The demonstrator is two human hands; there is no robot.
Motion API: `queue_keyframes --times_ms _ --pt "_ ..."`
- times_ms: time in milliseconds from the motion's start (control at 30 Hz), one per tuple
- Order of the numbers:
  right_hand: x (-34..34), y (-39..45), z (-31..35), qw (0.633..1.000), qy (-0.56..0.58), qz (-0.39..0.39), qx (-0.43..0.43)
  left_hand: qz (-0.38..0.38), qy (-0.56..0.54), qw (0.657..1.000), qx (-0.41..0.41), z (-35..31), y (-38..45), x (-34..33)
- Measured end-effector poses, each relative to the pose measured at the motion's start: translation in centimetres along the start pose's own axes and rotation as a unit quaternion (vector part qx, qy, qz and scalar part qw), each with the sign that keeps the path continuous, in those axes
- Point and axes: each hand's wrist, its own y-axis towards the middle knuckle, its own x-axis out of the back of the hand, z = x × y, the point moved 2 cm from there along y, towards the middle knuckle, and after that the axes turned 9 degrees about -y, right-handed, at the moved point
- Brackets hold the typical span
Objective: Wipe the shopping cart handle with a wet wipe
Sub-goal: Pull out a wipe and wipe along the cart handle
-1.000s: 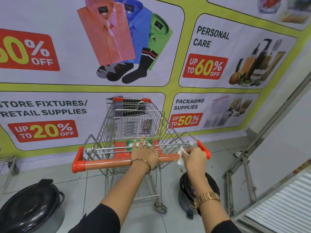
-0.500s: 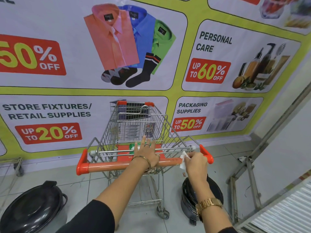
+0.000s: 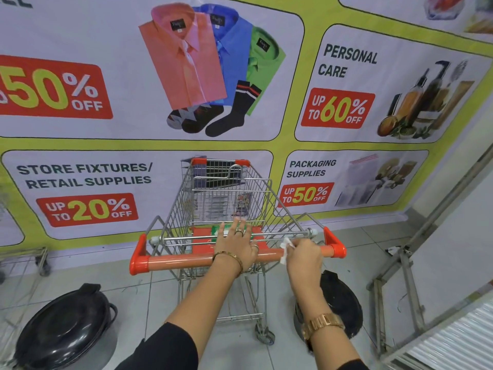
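Observation:
A wire shopping cart (image 3: 224, 193) stands in front of me with its orange handle (image 3: 181, 260) running left to right. My right hand (image 3: 304, 259) is closed around a crumpled white wet wipe (image 3: 286, 248) and presses it on the handle near the right end cap. My left hand (image 3: 236, 244) rests on the middle of the handle with its fingers stretched forward over the child seat bar. A green wipe packet (image 3: 221, 228) lies in the cart's seat, partly hidden by my left fingers.
A big sale banner (image 3: 80, 182) covers the wall behind the cart. Black round lidded bins stand on the tiled floor at the lower left (image 3: 64, 329) and under my right wrist (image 3: 338, 297). A metal frame (image 3: 400, 276) leans at the right.
My right hand with the wipe stayed on the handle's right part, shifting slightly along it. My left hand kept its place, its fingers reaching further forward. The camera tilted a little.

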Motion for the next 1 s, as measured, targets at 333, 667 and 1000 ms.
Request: queue_keyframes --times_ms 333,667,1000 --pt "0.2 -0.3 0.2 1.000 0.009 0.025 0.003 -0.004 0.000 1.000 -0.007 0.2 -0.2 0.1" --pt "-0.7 -1.2 1.5 0.995 0.059 0.065 0.040 0.001 0.003 1.000 -0.001 -0.1 -0.3 0.0" --pt "-0.8 -1.3 0.8 0.997 0.056 0.038 0.034 0.008 0.014 1.000 0.002 -0.1 -0.2 -0.1"
